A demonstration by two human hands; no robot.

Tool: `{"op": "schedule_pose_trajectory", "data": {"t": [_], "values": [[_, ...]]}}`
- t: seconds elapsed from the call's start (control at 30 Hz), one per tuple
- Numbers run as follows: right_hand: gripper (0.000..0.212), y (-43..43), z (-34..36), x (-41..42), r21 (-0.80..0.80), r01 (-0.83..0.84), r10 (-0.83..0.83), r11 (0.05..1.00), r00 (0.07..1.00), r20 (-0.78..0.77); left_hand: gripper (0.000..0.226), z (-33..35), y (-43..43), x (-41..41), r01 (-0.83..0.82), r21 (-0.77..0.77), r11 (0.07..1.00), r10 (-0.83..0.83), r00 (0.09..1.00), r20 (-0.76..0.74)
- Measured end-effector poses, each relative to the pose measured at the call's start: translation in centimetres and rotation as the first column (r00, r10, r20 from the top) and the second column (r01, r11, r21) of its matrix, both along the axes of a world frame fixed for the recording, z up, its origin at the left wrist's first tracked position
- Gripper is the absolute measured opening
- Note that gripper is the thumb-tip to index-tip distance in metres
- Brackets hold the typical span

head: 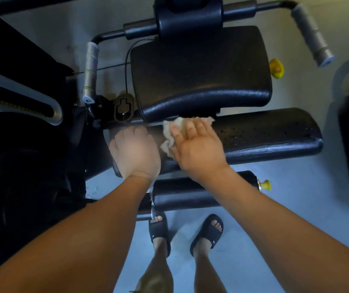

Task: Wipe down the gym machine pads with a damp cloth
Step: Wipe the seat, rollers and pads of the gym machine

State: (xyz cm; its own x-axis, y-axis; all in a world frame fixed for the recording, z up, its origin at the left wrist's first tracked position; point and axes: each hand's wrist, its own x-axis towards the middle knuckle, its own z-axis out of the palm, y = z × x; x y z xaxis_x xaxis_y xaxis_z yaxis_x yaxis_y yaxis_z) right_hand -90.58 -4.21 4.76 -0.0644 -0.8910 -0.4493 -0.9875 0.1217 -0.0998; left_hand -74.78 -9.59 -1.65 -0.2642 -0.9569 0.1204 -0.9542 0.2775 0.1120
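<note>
Grey floor (285,208), black pad (264,136) | right hand (199,146) flat, pressing cloth (169,132) | left hand (136,153) seemingly curled round pad end

The pads (201,77) are black and pebble-grained, the long pad (275,132) speckled with droplets, beside a cream cloth (168,134), 2 yellow knobs (276,68), grey grips (312,34), black slides (158,229) — and a pale grey floor (285,208).

no legible text or numbers, small pale marks on the sandals (208,230) too tiny to read
</note>
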Motion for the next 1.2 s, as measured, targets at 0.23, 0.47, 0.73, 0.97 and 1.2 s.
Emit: {"op": "schedule_pose_trajectory", "data": {"t": [0.23, 0.47, 0.73, 0.97, 1.2], "values": [[0.064, 1.9, -1.2, -1.6, -0.134, 0.037, -0.032, 0.99, 0.999, 0.035, 0.025, 0.2, 0.0, 0.0, -0.003, 0.023, 1.0, 0.003, 1.0, -0.024], [0.072, 4.4, -0.8, 2.0, -0.135, 0.012, -0.011, 0.991, 1.0, 0.011, 0.024, 0.3, 0.0, 0.1, -0.001, 0.039, 0.999, 0.003, 1.0, -0.03], [0.066, 6.4, -2.5, -0.6, -0.319, 0.208, -0.213, 0.925, 0.977, 0.018, 0.029, 0.9, -0.1, 0.0, 0.004, 0.075, 0.997, -0.003, 1.0, -0.026], [0.062, 8.7, -2.4, 0.3, -0.433, 0.094, -0.076, 0.897, 0.995, 0.058, 0.03, 1.6, -0.3, -0.1, 0.011, 0.116, 0.993, -0.016, 0.999, 0.043], [0.048, 8.2, -2.5, -1.1, -0.536, 0.215, -0.213, 0.816, 0.975, 0.068, 0.023, 3.2, 0.6, -1.9, -0.04, 0.224, 0.974, 0.045, 0.999, -0.02]]}}
